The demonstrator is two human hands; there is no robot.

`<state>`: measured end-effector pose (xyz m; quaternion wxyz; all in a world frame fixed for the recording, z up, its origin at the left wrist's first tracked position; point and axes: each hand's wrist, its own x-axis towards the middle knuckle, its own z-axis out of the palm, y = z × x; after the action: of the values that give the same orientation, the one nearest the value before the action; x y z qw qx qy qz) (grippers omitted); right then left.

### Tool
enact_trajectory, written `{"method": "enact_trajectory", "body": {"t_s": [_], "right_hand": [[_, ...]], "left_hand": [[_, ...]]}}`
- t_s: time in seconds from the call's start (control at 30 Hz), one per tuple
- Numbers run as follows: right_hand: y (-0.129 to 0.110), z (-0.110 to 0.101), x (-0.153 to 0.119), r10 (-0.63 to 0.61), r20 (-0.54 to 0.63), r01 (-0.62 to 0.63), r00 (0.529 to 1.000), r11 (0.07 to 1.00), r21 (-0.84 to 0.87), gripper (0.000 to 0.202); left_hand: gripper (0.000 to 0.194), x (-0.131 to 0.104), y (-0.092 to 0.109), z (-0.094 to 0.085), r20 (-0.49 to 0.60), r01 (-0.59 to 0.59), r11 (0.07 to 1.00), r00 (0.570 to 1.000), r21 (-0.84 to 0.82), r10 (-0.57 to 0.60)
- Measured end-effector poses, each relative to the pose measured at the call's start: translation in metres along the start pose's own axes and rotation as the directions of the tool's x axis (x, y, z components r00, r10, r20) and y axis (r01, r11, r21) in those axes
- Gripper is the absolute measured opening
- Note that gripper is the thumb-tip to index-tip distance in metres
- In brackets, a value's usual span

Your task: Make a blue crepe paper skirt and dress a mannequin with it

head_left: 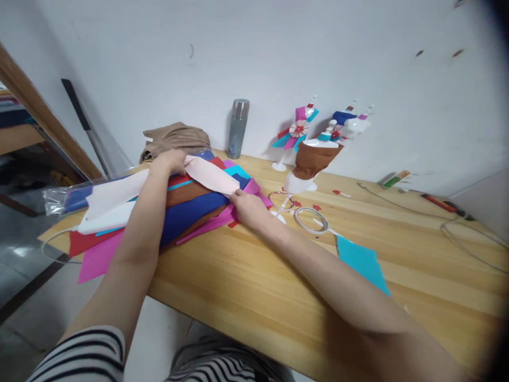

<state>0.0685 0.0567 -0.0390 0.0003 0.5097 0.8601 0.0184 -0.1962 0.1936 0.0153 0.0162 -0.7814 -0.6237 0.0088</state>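
Between my two hands a pale pink fabric piece [212, 176] is stretched over a pile of coloured cloth. My left hand [174, 161] has its fingers closed on the upper left end of it. At the lower right end, my right hand [245, 206] pinches the same piece. Beneath lie dark blue cloth [191, 212], brown, red, magenta and light blue pieces. Another pale piece [119, 192] lies on the pile's left part, partly behind my left forearm.
Behind the pile are a brown cloth [177, 139] and a flask [238, 129]. Dressed miniature mannequins [314, 159] stand right of it. Tape rings [311, 220], a turquoise cloth [363, 260], a cable and a red-black tool [439, 203] lie on the wooden table [222, 286].
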Motion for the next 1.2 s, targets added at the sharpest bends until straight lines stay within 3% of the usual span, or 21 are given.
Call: {"method": "enact_trajectory", "body": {"t_s": [0.17, 0.27, 0.37, 0.43, 0.5, 0.57, 0.63, 0.8, 0.97, 1.1, 1.2], "right_hand": [[0.000, 0.000, -0.011, -0.012, 0.015, 0.012, 1.000, 1.000, -0.017, 0.034], [0.001, 0.002, -0.016, -0.031, 0.011, 0.031, 0.999, 0.999, -0.015, 0.031], [0.005, 0.002, -0.019, -0.063, 0.010, 0.063, 0.998, 0.998, -0.003, 0.032], [0.008, 0.002, -0.019, -0.088, 0.020, 0.088, 0.996, 0.996, 0.002, 0.031], [0.009, 0.001, -0.018, -0.108, 0.035, 0.108, 0.994, 0.994, 0.001, 0.028], [0.008, 0.000, -0.016, -0.119, 0.048, 0.120, 0.992, 0.993, -0.008, 0.027], [0.006, -0.001, -0.013, -0.123, 0.058, 0.124, 0.991, 0.992, -0.021, 0.027], [-0.001, -0.008, -0.005, -0.102, 0.054, 0.105, 0.993, 0.994, -0.045, 0.026], [-0.003, -0.031, 0.010, -0.027, -0.076, 0.023, 0.997, 0.998, -0.052, 0.032], [-0.008, -0.051, 0.020, -0.003, -0.240, 0.002, 0.971, 1.000, -0.007, 0.035], [-0.011, -0.062, 0.024, 0.006, -0.338, 0.007, 0.941, 0.999, 0.037, 0.035]], "left_hand": [[0.039, -0.009, 0.012, -0.010, -0.040, -0.132, 0.991, 0.991, -0.023, 0.131], [0.038, -0.015, 0.022, -0.015, -0.160, 0.006, 0.999, 0.987, 0.044, 0.001], [0.043, -0.018, 0.029, -0.019, -0.289, 0.134, 0.989, 0.951, 0.067, -0.109], [0.041, -0.020, 0.031, -0.022, -0.205, 0.127, 0.989, 0.973, 0.079, -0.109], [0.035, -0.021, 0.032, -0.025, -0.007, 0.070, 0.994, 0.998, 0.082, -0.070], [0.030, -0.023, 0.035, -0.028, 0.171, 0.019, 0.998, 0.985, 0.054, -0.028], [0.032, -0.026, 0.039, -0.031, 0.236, -0.028, 1.000, 0.972, 0.011, 0.024], [0.041, -0.034, 0.056, -0.037, 0.258, -0.153, 0.987, 0.953, -0.044, 0.159], [0.040, -0.032, 0.068, -0.033, 0.324, -0.216, 0.975, 0.920, -0.051, 0.220], [0.049, -0.021, 0.066, -0.024, 0.304, -0.148, 0.988, 0.944, 0.048, 0.127], [0.048, -0.013, 0.060, -0.017, 0.150, -0.043, 0.992, 0.988, 0.116, 0.025]]}}
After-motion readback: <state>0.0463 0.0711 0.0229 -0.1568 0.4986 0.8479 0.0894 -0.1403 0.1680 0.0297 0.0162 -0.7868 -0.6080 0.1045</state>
